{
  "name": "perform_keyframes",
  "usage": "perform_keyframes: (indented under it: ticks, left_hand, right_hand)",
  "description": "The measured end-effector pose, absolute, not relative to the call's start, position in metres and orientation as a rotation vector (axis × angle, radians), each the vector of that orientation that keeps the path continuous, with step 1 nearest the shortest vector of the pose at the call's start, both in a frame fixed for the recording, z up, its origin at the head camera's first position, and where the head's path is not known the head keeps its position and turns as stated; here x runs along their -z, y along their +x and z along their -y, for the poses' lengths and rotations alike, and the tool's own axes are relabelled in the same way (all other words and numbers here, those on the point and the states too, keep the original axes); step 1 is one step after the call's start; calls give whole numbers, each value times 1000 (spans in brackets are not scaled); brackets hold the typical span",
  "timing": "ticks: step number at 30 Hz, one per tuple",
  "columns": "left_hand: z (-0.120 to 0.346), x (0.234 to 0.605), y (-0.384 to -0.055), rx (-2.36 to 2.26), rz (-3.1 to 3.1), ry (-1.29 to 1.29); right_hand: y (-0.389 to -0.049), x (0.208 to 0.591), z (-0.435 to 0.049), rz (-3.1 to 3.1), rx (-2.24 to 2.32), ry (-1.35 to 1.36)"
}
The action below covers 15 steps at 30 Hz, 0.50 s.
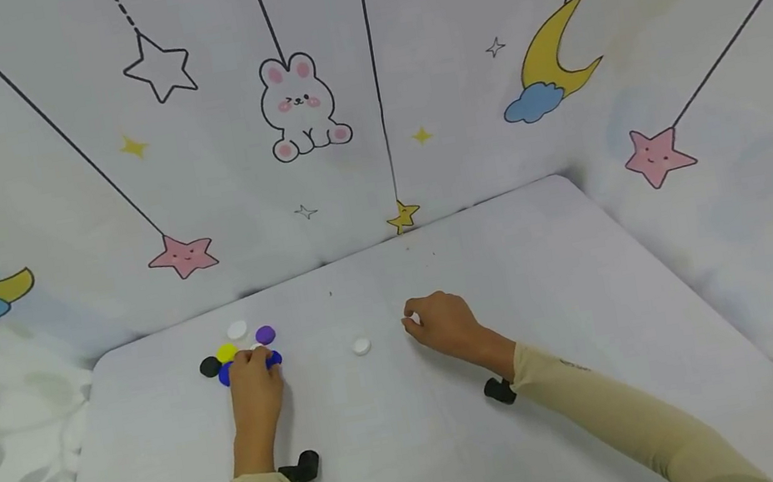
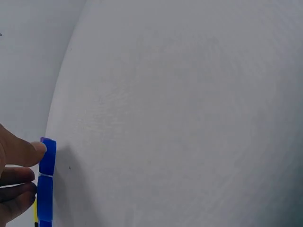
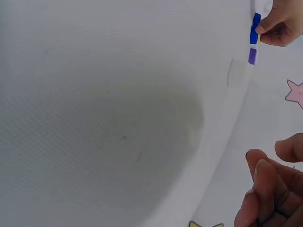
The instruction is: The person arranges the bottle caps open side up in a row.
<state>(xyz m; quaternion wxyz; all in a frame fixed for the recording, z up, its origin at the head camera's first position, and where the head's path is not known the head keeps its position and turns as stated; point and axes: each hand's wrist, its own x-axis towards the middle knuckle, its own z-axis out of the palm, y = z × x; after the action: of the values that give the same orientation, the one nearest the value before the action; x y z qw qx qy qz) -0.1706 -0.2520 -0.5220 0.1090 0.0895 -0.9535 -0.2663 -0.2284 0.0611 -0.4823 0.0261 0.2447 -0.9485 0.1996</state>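
In the head view my left hand (image 1: 255, 384) is at a cluster of small round caps on the left of the table. Its thumb and fingers are at the edges of a blue cap (image 2: 48, 158). A second blue cap (image 2: 45, 198) lies beside it, close to the other fingertips. Around them sit a black cap (image 1: 210, 367), a yellow cap (image 1: 226, 352), a purple cap (image 1: 265, 335) and a white cap (image 1: 237, 330). My right hand (image 1: 443, 323) hovers right of centre with loosely curled fingers. Nothing shows between its thumb and fingertips (image 3: 264, 172).
A lone white cap (image 1: 361, 347) lies on the white table (image 1: 402, 432) between the two hands. Behind the table's far edge rises a patterned cloth wall (image 1: 231, 173). Black wrist cameras (image 1: 500, 391) stick out at both wrists.
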Motion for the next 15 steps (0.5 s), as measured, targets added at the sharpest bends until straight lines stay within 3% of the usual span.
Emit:
perform_keyframes:
  ticks: [15]
  left_hand:
    - [259,526,-162,646,2770,280]
  right_hand:
    - [-225,490,-69,2931,-702,857]
